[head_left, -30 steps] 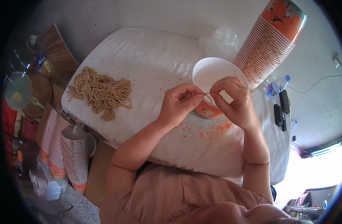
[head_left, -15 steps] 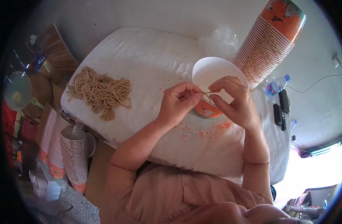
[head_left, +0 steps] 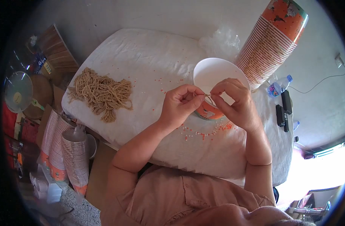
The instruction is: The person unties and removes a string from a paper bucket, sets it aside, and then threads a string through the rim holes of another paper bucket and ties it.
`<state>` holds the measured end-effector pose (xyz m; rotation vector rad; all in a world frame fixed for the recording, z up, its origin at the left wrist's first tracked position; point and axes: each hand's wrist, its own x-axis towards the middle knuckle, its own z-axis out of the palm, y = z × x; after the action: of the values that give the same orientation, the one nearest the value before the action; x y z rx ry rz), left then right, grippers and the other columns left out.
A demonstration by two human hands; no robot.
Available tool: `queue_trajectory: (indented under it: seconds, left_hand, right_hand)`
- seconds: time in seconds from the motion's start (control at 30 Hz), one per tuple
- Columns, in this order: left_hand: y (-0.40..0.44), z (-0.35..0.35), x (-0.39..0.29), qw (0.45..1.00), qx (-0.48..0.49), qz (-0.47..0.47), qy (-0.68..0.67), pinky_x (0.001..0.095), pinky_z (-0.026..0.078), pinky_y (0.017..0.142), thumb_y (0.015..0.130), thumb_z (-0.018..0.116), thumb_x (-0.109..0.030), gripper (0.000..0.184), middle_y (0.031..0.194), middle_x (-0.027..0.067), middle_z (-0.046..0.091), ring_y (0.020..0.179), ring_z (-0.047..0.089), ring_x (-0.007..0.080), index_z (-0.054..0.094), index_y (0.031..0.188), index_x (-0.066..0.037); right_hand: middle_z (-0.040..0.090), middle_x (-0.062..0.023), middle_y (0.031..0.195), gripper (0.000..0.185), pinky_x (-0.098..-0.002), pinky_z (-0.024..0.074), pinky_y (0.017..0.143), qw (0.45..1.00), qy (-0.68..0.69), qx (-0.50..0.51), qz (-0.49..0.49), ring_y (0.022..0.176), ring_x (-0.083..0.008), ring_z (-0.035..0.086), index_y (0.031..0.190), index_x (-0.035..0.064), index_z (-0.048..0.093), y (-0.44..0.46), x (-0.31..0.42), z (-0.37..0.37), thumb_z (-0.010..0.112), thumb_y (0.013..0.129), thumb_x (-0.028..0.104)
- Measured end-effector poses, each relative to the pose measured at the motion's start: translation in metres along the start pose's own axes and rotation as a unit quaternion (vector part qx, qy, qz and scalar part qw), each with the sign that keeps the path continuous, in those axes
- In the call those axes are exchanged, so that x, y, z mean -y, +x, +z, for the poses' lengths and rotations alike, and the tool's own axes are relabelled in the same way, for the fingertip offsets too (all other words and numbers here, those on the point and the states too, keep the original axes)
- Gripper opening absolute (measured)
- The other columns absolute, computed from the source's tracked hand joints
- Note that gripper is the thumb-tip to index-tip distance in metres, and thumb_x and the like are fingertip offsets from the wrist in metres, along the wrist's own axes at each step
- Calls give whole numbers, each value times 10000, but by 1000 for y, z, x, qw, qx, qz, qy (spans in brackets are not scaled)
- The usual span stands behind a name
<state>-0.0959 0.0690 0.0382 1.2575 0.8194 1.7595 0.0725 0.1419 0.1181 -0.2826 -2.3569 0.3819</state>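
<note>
My left hand (head_left: 183, 104) pinches a tan cord (head_left: 208, 95) between thumb and fingertips. Close beside it, my right hand (head_left: 236, 103) is closed on the same cord, its thumb and index finger nearly touching the left fingertips. Both hands are over the near side of a white-lined paper bucket (head_left: 206, 67) with an orange printed outside, partly hidden by my right hand. Small orange and white bits (head_left: 204, 135) lie scattered on the white cloth in front of the bucket. A heap of tan cords (head_left: 101, 90) rests to the left.
A tall stack of nested buckets (head_left: 268, 49) leans at the back right, near clear plastic (head_left: 221, 42). A water bottle (head_left: 281, 86) and black objects (head_left: 283, 113) are at the right edge of the covered surface (head_left: 142, 49). More stacked buckets (head_left: 75, 158) stand at the lower left.
My right fingertips moved slightly apart from the cord's crossing, then closed in on it again. My left hand has kept its pinch almost in place.
</note>
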Motion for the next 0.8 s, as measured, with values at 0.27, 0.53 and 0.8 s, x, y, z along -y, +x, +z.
queue_trajectory:
  seconds: [0.27, 0.53, 0.8]
  left_hand:
    - [-1, 0, -3, 1000, -1, -22, 6, 157, 389, 573, 884, 655, -36, 87, 781, -39, 621, 673, 520, -1, 639, 970, -30]
    - [-2, -1, -4, 999, 6, -9, 45, 172, 399, 606, 902, 645, -66, 81, 805, -34, 625, 708, 523, 6, 630, 972, -27]
    - [-1, -3, -5, 999, 14, -20, 40, 182, 418, 661, 916, 651, -117, 124, 845, -21, 631, 756, 537, 24, 618, 987, -21]
  right_hand:
    - [631, -76, 742, 100, -377, 459, 746, 1000, 3, 14, 0, 730, -262, 627, 823, 51, 602, -1, 0, 4, 688, 773, 54]
    - [598, -80, 709, 107, -365, 461, 681, 1000, -1, 4, 26, 690, -265, 607, 782, 39, 566, -1, 3, 3, 664, 743, 17]
    - [566, -72, 685, 141, -373, 454, 640, 1000, -24, 11, -3, 662, -268, 579, 756, 45, 542, -1, -1, 3, 664, 690, 20]
